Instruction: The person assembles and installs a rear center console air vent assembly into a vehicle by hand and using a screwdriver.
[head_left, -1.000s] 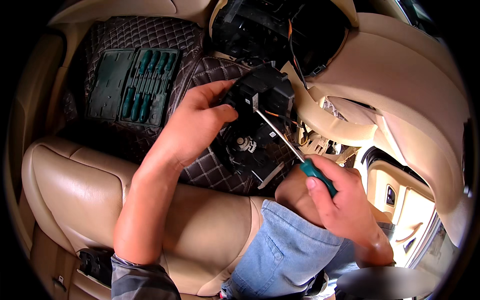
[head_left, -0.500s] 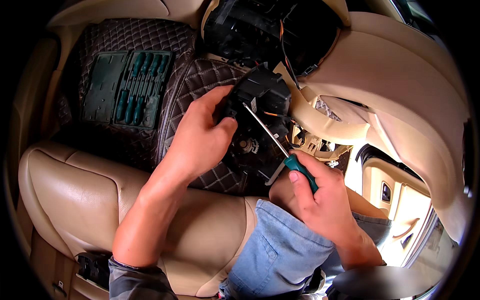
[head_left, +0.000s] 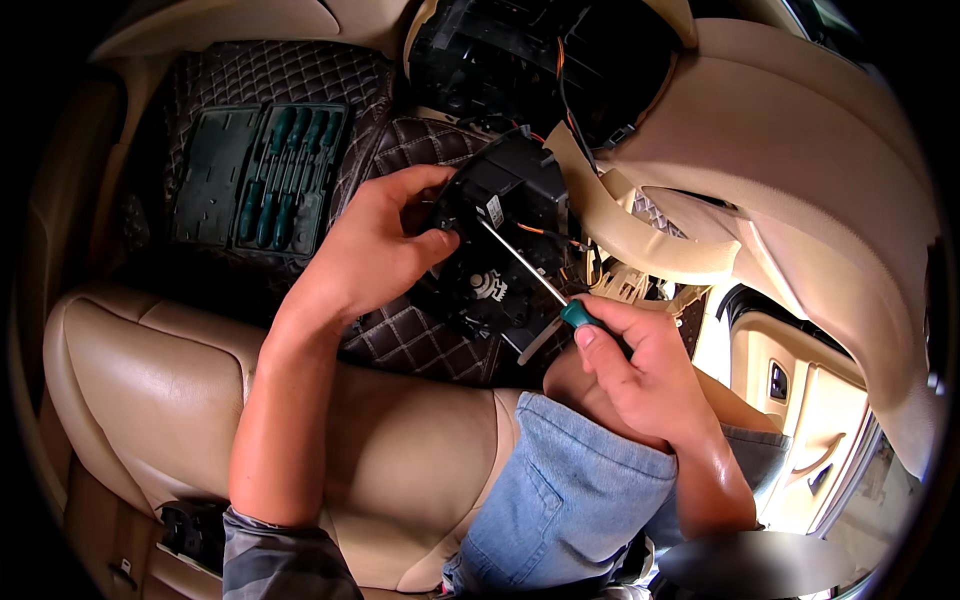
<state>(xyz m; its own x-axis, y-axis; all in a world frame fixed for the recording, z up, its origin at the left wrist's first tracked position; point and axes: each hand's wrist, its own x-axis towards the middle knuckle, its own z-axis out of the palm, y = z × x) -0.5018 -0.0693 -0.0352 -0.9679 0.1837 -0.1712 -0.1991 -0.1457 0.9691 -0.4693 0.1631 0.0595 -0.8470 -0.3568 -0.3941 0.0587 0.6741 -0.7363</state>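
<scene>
My left hand point(head_left: 380, 250) is closed on the left edge of a black plastic housing point(head_left: 530, 185), its thumb and fingers around the side. This housing bears a small white label, a pale toothed gear piece point(head_left: 488, 287) and a short orange-and-dark wire. In my right hand point(head_left: 645, 375) is a screwdriver with a green handle point(head_left: 577, 313), gripped with the thumb along it. Its metal shaft point(head_left: 528, 262) points up and left across the housing. The tip ends just below the label; I cannot tell whether it sits in a screw.
An open dark green case point(head_left: 208, 180) of green-handled screwdrivers lies on the quilted mat point(head_left: 425, 340) at left. Ahead gapes a dark dashboard opening point(head_left: 490, 60) with a hanging wire point(head_left: 562, 90). A curved beige trim piece point(head_left: 640, 240) lies right of the housing. The beige seat point(head_left: 400, 450) is nearest.
The housing has shifted slightly left and tilted, turning its gear piece and label more into view. Both hands and the screwdriver have moved a little left with it.
</scene>
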